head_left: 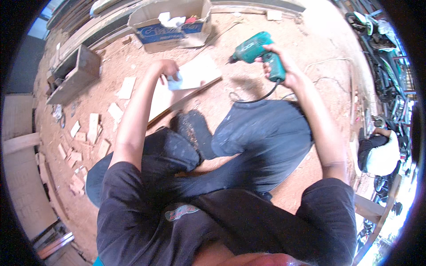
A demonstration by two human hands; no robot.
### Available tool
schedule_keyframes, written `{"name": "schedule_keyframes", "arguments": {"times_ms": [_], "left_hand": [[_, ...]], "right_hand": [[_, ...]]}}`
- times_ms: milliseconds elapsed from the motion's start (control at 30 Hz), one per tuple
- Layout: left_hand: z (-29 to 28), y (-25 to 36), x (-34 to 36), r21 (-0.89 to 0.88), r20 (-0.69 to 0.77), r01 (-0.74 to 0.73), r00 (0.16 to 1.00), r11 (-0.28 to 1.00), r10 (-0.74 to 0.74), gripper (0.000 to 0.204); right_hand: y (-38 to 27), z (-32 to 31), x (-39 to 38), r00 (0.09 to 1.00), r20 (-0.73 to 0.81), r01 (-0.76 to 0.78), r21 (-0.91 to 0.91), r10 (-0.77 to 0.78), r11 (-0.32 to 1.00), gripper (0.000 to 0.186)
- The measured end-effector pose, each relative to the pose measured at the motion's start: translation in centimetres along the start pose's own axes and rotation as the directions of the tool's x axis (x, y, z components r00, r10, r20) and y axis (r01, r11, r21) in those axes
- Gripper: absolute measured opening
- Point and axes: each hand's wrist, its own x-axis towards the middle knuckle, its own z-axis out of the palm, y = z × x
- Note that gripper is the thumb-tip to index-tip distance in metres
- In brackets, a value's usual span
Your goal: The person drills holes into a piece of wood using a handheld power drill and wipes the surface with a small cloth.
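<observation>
In my right hand [284, 66] is a green corded power drill [255, 46], my fingers wrapped round its grip. Its nose points left over the sandy ground, and a black cord hangs from the handle's base. My left hand [167, 70] is above a white-topped wooden board [197, 73], with curled fingers closed on a small pale blue-white piece [175, 83]. Whether that piece is plastic, cloth or paper cannot be made out. The board lies slanted on the ground in front of my bent legs, its brown edge toward me.
A cardboard box [173, 37] with white and red scraps stands beyond the board. To the left are a worn wooden box [77, 73] and scattered wood offcuts [93, 128]. A cable [330, 80] trails across the ground. Another person [379, 153] crouches at the far right.
</observation>
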Motion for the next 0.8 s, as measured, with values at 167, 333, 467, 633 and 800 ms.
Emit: {"name": "schedule_keyframes", "arguments": {"times_ms": [167,333,467,633,800], "left_hand": [[0.4,1.7,1.7,0.046,-0.525,0.122,0.848,0.991,-0.08,0.022],[1.6,0.8,1.9,0.087,-0.149,0.061,0.988,0.994,-0.048,0.036],[1.0,2.8,1.0,0.018,-0.81,0.134,0.583,0.991,-0.065,0.034],[0.6,5.2,-1.9,0.102,0.066,0.099,0.992,0.99,-0.106,0.026],[-0.7,3.0,-0.3,0.035,-0.285,0.042,0.958,0.999,-0.03,0.024]], "right_hand": [[-0.1,-0.5,0.1,1.0,-0.004,-0.024,0.015,0.024,1.0,0.049],[-0.5,0.5,0.2,1.0,0.021,-0.016,-0.002,0.016,1.0,0.05],[0.1,-0.8,0.4,1.0,-0.008,-0.024,0.024,0.025,0.999,0.049],[0.2,-1.1,0.4,0.999,-0.029,-0.026,-0.012,0.026,1.0,0.049],[0.0,-0.2,0.4,1.0,-0.014,-0.016,-0.022,0.016,1.0,0.048]]}}
